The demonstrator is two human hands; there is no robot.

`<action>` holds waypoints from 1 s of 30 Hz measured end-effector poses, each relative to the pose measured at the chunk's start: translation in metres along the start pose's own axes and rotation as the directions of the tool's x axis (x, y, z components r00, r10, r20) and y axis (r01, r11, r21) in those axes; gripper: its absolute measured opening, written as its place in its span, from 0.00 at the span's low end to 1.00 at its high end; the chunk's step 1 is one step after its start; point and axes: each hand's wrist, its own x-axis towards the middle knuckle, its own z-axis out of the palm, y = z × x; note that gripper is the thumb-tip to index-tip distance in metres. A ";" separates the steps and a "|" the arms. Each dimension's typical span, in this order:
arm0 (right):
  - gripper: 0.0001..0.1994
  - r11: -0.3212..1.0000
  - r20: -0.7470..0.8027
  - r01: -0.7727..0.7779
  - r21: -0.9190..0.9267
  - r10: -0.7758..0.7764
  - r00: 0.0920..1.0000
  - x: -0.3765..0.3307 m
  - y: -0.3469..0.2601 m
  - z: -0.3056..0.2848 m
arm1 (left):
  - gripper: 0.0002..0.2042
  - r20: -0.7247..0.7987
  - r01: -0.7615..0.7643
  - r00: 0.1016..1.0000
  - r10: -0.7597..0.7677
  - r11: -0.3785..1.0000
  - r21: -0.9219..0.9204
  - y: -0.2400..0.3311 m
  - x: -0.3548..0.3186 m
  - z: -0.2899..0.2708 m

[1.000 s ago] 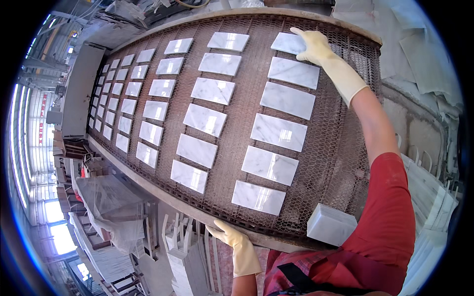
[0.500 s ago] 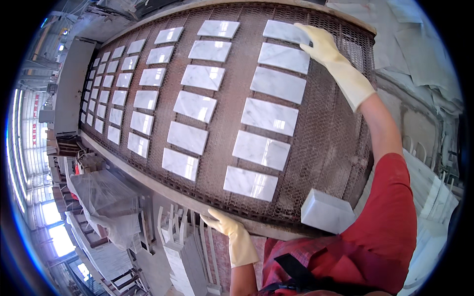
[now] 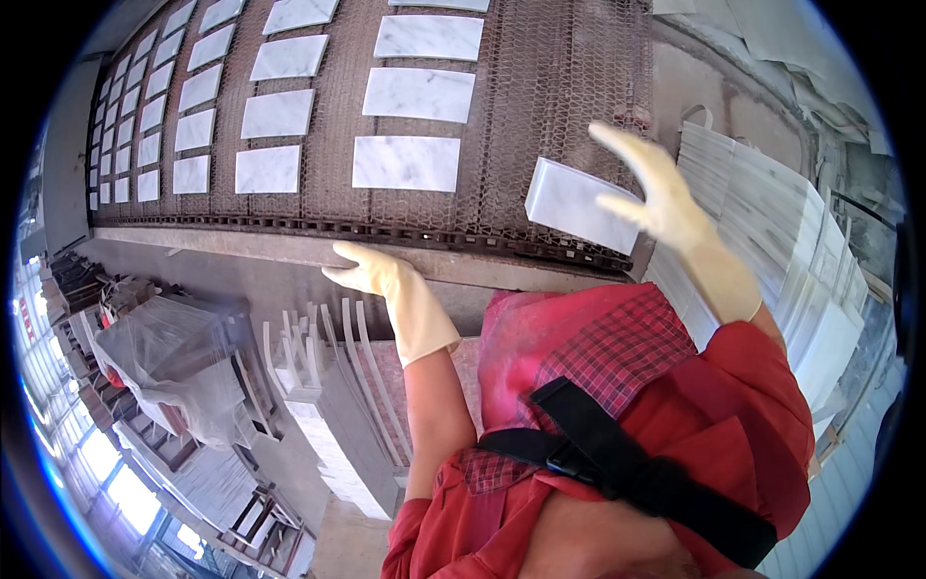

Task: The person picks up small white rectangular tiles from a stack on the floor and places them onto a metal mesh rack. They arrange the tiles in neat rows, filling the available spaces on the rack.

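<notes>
1. Far left of the mesh conveyor belt (image 3: 318, 207): rows of white marble tiles (image 3: 267, 170) laid flat, apart from one another, running away toward the far end. Below the belt's near edge, a plastic-wrapped bundle (image 3: 159, 352) and a rack of upright slabs (image 3: 318, 386) on the floor.
2. Left hand (image 3: 371, 270), in a pale rubber glove: resting palm-down on the metal near edge of the belt, fingers spread flat, grip released, nothing held.
3. Middle of the belt, near row: one larger marble tile (image 3: 405, 162) lying flat, well clear of either hand.
4. Near right corner of the belt: a white marble block (image 3: 577, 203), thicker than the tiles, sitting slightly askew with its right end toward the belt's edge.
5. Right hand (image 3: 666, 198), gloved the same: raised just beside and over the right end of the block, fingers splayed wide, grip released; contact with the block not clear from this view.
6. Right of the belt: a tall stack of white tiles (image 3: 772, 232) standing on edge.
7. Handling, judged from the look: block likely heavy for its size, fully stiff, smooth on its polished faces and so slippery under rubber, brittle at corners and edges.
8. Best taken by the two short ends or with a palm under the long side, kept level, set down flat rather than on a corner.
</notes>
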 end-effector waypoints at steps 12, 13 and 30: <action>0.59 0.847 0.175 -0.228 -0.481 0.347 0.921 -0.017 -0.032 0.071 | 0.47 0.002 -0.020 1.000 0.021 0.996 -0.084 0.005 -0.007 0.003; 0.59 0.850 0.186 -0.227 -0.474 0.349 0.918 -0.013 -0.032 0.070 | 0.47 0.005 -0.013 1.000 0.014 0.996 -0.085 0.004 -0.009 0.002; 0.61 0.961 0.075 -0.095 -0.261 0.118 0.990 0.053 0.053 0.024 | 0.46 -0.016 0.001 1.000 -0.001 1.000 -0.017 0.000 -0.010 0.001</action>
